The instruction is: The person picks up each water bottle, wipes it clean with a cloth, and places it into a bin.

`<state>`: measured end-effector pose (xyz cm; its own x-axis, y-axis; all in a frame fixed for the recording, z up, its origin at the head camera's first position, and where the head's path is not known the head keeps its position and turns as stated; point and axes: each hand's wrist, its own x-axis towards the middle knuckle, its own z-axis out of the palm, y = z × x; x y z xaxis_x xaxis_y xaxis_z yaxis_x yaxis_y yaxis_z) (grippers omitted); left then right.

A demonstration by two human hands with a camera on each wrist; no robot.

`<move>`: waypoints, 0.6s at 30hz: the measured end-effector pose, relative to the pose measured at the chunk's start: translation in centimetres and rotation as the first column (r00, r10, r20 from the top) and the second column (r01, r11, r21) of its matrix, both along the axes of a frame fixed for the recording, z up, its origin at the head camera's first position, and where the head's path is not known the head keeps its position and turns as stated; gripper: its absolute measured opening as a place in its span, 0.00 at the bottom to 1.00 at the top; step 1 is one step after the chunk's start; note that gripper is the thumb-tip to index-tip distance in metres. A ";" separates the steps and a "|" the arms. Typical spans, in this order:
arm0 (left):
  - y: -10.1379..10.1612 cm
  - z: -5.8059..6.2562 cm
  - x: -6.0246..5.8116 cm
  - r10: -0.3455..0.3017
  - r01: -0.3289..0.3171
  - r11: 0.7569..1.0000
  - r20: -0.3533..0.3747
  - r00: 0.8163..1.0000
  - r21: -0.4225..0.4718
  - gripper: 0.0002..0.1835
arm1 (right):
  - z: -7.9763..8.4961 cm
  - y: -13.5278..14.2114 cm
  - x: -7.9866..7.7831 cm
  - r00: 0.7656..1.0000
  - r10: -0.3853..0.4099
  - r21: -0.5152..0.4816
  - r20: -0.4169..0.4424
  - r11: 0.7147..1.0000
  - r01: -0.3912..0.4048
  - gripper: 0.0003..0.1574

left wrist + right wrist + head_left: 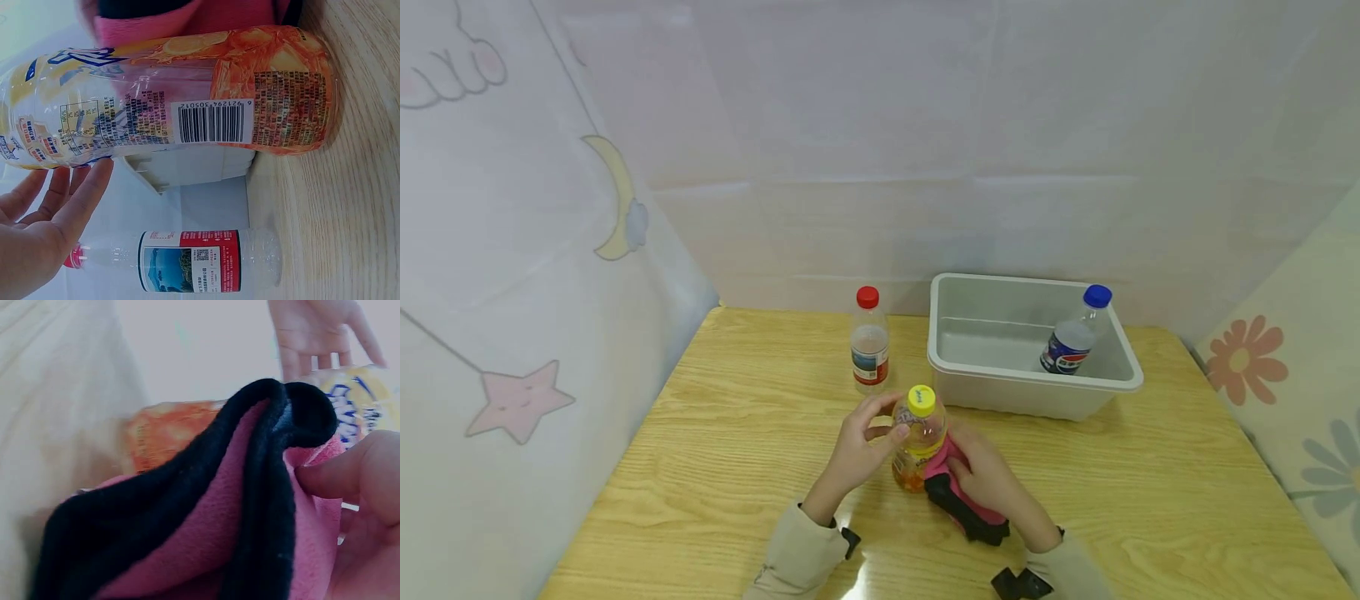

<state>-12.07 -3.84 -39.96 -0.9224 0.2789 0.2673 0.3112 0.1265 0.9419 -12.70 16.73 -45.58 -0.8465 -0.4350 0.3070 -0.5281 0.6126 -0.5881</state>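
A clear bottle (922,429) with a yellow cap and orange fruit print stands upright on the table. My left hand (861,442) holds it around the upper part from the left, thumb in front. In the left wrist view, the fingers (84,197) meet the bottle's label (150,119) near the shoulder. My right hand (988,471) grips a pink cloth (977,504) with black edging, bunched against the bottle's right side. Folds of the cloth (250,506) hang below the pinching thumb in the right wrist view and hide part of the bottle.
Behind the left hand stands a clear bottle (870,342) with a red cap. A light grey bin (1000,379) sits at the back right, with a blue-capped Pepsi bottle (1071,342) leaning inside. The wooden table (722,442) runs back to a draped wall sheet (850,167).
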 end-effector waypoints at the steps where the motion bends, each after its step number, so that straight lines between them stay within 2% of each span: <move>1: 0.0 0.0 0.0 0.000 0.000 1.000 0.002 1.000 0.001 0.21 | -0.2 0.0 0.0 1.000 0.002 0.017 0.012 1.000 -0.002 0.26; 6: 0.0 0.0 -0.2 -0.010 0.009 0.999 0.027 1.000 0.034 0.20 | -1.0 -0.1 -0.2 0.999 0.006 0.059 0.035 0.998 -0.008 0.25; 9: 0.0 -0.5 -0.4 -0.014 0.014 0.998 0.010 1.000 0.054 0.18 | -1.2 -0.1 -0.2 0.998 -0.011 0.054 0.057 0.999 0.008 0.25; 14: 0.0 -2.5 -1.1 -0.010 0.012 0.998 -0.026 1.000 0.056 0.19 | -1.1 -0.1 0.0 0.995 -0.054 0.051 0.085 0.997 0.050 0.25; 18: -0.1 -3.6 -1.4 -0.014 0.013 1.000 -0.050 0.999 -0.002 0.26 | -0.6 0.1 0.5 0.995 -0.058 0.037 0.082 0.998 0.055 0.28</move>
